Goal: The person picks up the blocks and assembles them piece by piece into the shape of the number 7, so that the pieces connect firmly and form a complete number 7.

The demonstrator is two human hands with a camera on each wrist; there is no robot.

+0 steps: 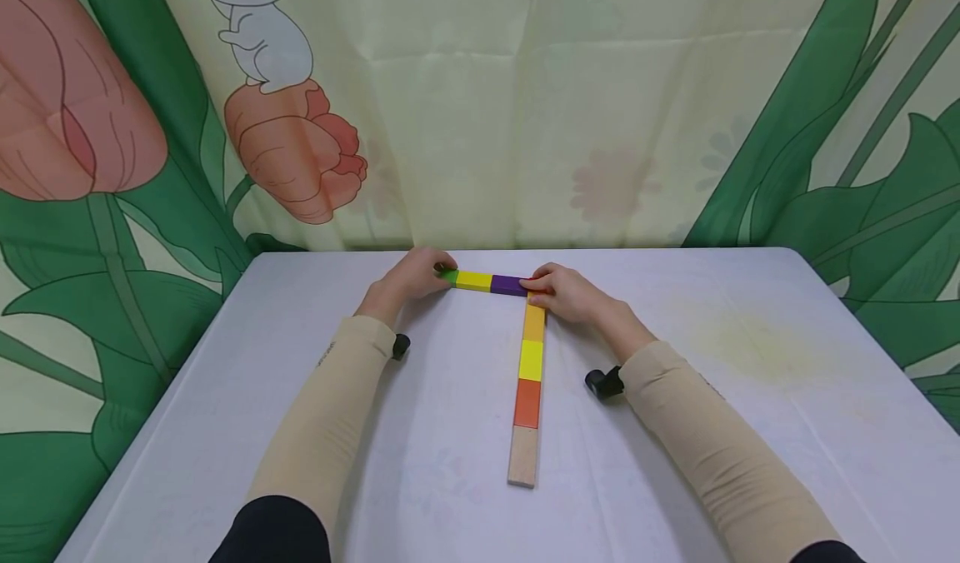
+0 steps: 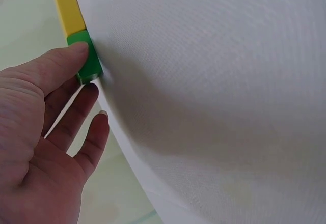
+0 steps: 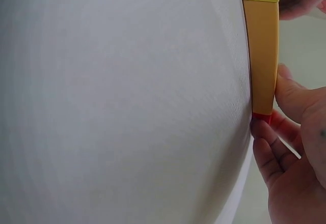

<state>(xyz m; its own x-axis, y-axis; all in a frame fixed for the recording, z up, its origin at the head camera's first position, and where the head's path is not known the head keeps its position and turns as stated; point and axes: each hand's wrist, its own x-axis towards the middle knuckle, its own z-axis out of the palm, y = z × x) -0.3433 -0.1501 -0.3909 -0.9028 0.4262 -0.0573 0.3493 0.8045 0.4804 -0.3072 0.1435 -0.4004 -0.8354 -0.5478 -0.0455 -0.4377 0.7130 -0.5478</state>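
Observation:
A row of coloured wooden blocks runs across the far part of the table, with a second row leading from its right end toward the near side. My left hand (image 1: 411, 280) pinches the green block (image 2: 91, 65) at the left end, thumb on top. Beside that block lie a yellow block (image 1: 474, 281) and a purple block (image 1: 508, 286). At the corner, my right hand (image 1: 573, 295) holds a red block (image 3: 262, 117), mostly hidden by fingers; its thumb touches the light orange block (image 3: 262, 56). Nearer come another yellow block (image 1: 531, 361), a red-orange block (image 1: 527, 403) and a plain wood block (image 1: 522, 456).
A white cloth covers the table (image 1: 750, 430). Its far edge lies just behind the far row. A printed curtain (image 1: 480, 130) with plants and a rabbit hangs behind. Small black wrist cameras (image 1: 604, 382) sit at both sleeve cuffs.

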